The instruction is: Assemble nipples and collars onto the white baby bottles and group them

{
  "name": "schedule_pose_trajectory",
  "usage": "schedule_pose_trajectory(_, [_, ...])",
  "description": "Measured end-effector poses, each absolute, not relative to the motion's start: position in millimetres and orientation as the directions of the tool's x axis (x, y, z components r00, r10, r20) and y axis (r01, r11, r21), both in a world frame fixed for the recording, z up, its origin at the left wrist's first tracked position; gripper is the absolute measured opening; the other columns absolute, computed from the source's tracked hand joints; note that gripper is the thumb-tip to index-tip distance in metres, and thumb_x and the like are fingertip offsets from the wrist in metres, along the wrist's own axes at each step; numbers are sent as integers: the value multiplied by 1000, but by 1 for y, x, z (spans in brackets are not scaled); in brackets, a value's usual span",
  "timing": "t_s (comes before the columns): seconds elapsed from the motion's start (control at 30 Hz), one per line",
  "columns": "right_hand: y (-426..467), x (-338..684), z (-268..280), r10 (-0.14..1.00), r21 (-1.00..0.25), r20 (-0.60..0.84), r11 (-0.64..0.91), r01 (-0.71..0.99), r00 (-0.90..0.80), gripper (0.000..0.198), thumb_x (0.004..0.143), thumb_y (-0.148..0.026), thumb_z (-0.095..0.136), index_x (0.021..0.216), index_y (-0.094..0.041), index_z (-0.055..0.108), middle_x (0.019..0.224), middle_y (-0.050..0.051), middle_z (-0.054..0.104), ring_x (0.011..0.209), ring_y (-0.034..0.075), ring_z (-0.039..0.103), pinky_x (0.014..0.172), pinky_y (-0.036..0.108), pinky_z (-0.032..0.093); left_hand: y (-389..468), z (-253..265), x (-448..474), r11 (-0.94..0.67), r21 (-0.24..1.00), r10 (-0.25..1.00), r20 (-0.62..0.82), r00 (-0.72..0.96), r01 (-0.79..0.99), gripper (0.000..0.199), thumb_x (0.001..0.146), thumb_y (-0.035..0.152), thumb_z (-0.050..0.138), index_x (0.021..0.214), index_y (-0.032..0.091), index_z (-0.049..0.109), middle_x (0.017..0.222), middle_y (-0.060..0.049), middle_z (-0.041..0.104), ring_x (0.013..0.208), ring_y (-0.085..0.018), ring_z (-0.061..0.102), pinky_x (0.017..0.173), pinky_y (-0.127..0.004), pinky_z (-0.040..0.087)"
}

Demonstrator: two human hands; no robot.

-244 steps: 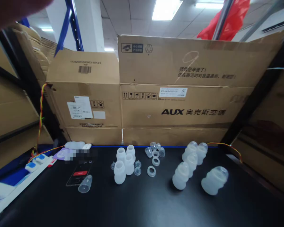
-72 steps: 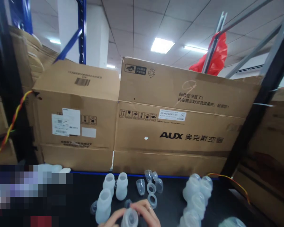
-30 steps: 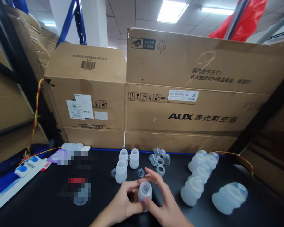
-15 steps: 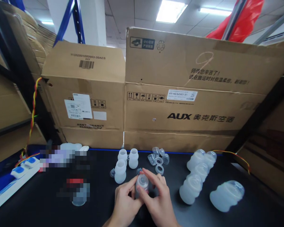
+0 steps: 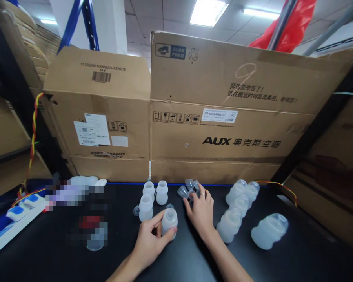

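Note:
My left hand [image 5: 148, 239] grips a small frosted white plastic bottle [image 5: 169, 221] upright on the black table [image 5: 55, 258]. My right hand [image 5: 200, 211] lies further back, fingers spread over a small heap of clear caps and rings [image 5: 186, 188]; whether it holds one I cannot tell. Three more small bottles [image 5: 153, 196] stand just left of that heap.
Several larger frosted bottles [image 5: 238, 205] stand to the right, one lying on its side [image 5: 269, 231]. A clear cap [image 5: 95, 241] and a blurred phone lie at left. Big cardboard boxes [image 5: 217, 129] wall the table's back. A power strip [image 5: 22, 203] and wires sit far left.
Both hands were together around the small bottle. Now my right hand has let go and moved back to the caps and rings; my left hand keeps the bottle.

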State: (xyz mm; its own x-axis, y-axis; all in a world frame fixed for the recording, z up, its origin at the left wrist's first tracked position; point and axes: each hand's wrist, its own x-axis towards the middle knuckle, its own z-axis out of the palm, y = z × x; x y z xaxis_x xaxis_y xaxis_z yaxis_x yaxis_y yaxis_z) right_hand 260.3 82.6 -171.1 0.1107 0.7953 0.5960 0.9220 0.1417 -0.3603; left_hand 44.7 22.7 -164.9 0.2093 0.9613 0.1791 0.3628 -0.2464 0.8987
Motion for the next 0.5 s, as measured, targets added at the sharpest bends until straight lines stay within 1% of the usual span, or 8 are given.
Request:
schedule_pose_trajectory(0.07, [81, 262, -170, 795, -365, 597, 150, 919, 107, 22, 98, -34, 57, 97, -22, 75, 154, 13, 48, 134, 41, 43, 106, 59, 40, 22, -165, 44, -247, 893, 961, 178, 209, 376, 68, 86, 57, 66, 136, 10, 67, 60, 8, 37, 60, -10, 34, 64, -23, 31])
schedule_pose_trajectory(0.1, [80, 263, -167, 794, -374, 598, 153, 915, 111, 23, 99, -35, 55, 99, -23, 75, 153, 12, 49, 134, 39, 44, 107, 57, 41, 21, -165, 44, -249, 889, 962, 180, 207, 384, 68, 86, 57, 66, 136, 10, 68, 59, 8, 37, 59, -10, 35, 64, -23, 32])
schedule_pose_trajectory(0.2, [79, 263, -156, 808, -385, 583, 185, 904, 83, 27, 98, -41, 57, 112, -24, 73, 152, 12, 49, 135, 35, 44, 107, 53, 43, 21, -166, 41, -260, 881, 959, 186, 216, 394, 65, 87, 55, 67, 136, 12, 67, 58, 9, 37, 58, -10, 35, 65, -23, 34])
schedule_pose_trajectory(0.33, [92, 255, -142, 865, -338, 495, 275, 900, -78, 38, 93, -45, 67, 125, -25, 72, 154, 12, 50, 140, 35, 43, 114, 53, 36, 22, -170, 40, -273, 886, 952, 193, 237, 375, 62, 89, 55, 66, 137, 15, 67, 59, 9, 37, 59, -10, 34, 63, -22, 32])
schedule_pose_trajectory(0.4, [107, 246, -133, 889, -322, 435, 301, 898, -142, 40, 93, -41, 68, 129, -24, 70, 149, 12, 55, 136, 34, 48, 113, 50, 38, 23, -170, 40, -267, 890, 955, 193, 226, 369, 63, 88, 55, 67, 136, 14, 67, 60, 8, 37, 59, -10, 34, 62, -23, 32])
schedule_pose_trajectory(0.5, [134, 228, -120, 915, -305, 336, 330, 893, -224, 39, 95, -38, 67, 132, -23, 67, 132, 9, 67, 122, 28, 60, 106, 46, 45, 23, -169, 40, -275, 884, 953, 199, 226, 379, 64, 88, 54, 67, 136, 13, 67, 59, 8, 37, 58, -10, 35, 63, -23, 33])
